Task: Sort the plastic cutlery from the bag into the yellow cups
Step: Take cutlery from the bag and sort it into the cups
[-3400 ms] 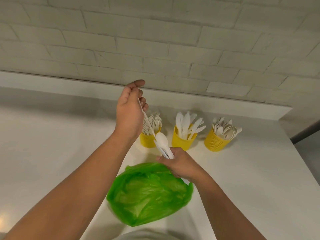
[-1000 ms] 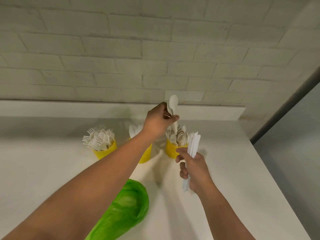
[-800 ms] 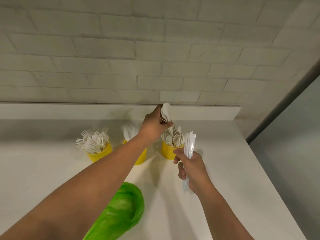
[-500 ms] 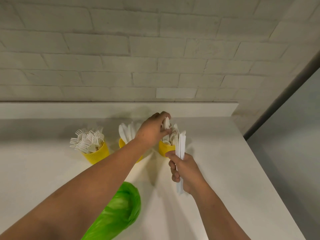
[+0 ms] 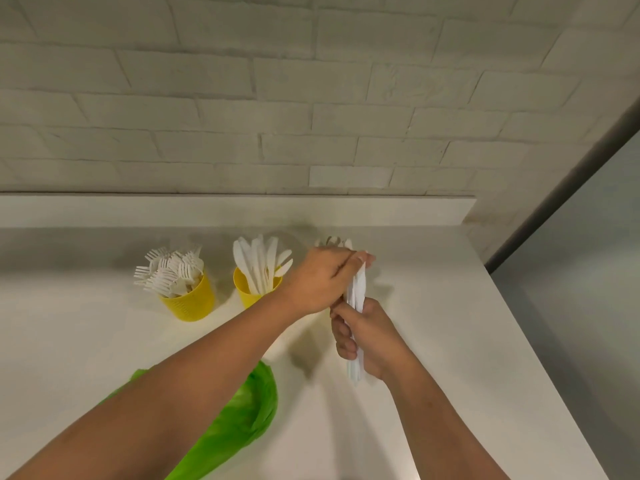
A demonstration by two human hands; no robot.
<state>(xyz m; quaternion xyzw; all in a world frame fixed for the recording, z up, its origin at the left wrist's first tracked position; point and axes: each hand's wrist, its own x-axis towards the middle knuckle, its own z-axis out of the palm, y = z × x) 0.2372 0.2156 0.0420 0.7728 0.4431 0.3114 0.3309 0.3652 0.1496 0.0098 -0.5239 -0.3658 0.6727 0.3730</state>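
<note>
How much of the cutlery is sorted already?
Mostly done, it seems: the fork cup and knife cup look full, and spoon tips show behind the left hand. In hand: the right hand grips a white bundle; the left pinches its top. Left: that bundle, plus whatever the green bag hides.

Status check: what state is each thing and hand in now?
cutlery bundle: upright, gripped at both ends.
left hand: pinches the cutlery bundle's top.
right hand: grips its lower part.
fork cup: upright, packed with forks.
knife cup: upright, holds knives.
spoons: only tips show behind the left hand.
green bag: lies slumped, partly behind the left arm.
</note>
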